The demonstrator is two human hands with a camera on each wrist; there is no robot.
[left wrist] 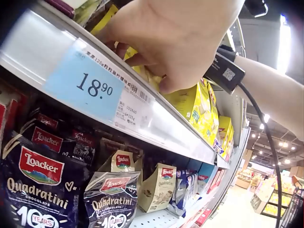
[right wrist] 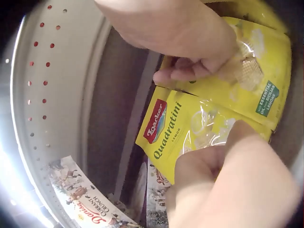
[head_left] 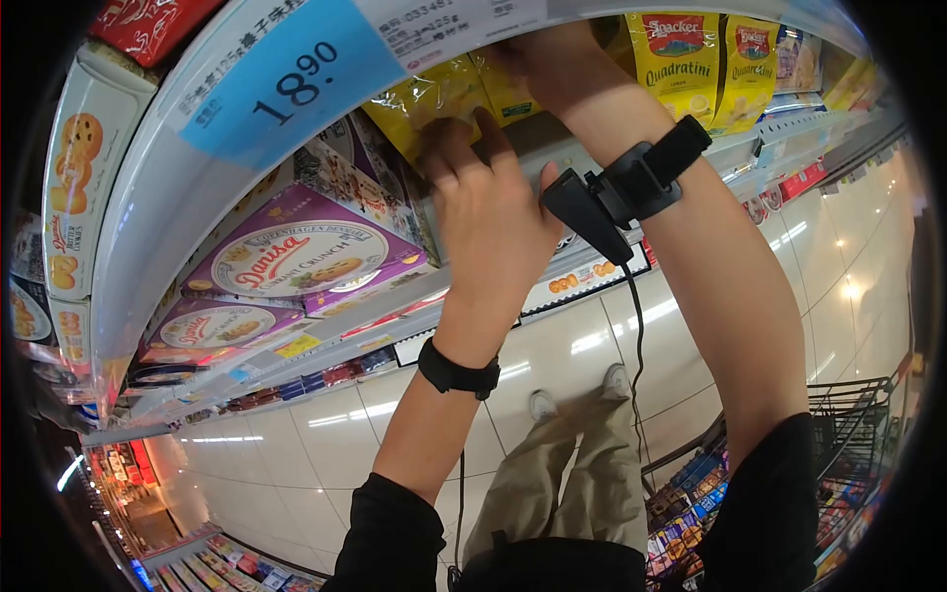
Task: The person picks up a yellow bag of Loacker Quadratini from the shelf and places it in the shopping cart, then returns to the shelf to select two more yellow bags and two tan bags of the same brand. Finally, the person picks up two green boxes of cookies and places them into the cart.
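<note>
In the right wrist view, two yellow bags of Quadratini lemon wafers stand side by side on the shelf. The nearer wafer bag has my left hand on its front; the fingers press its face while the thumb sticks out away from it. Deeper in, my right hand grips the neighbouring wafer bag by its logo end, fingers curled at the edge. That hand is partly hidden under the upper shelf edge in the head view. Both wrists carry black straps, and a camera sits on the right one.
Purple Danisa boxes stand left of the hands. A price label reading 18.90 fronts the upper shelf edge. Below, dark Quadratini chocolate bags line a lower shelf. A loaded shopping cart stands at right on the tiled floor.
</note>
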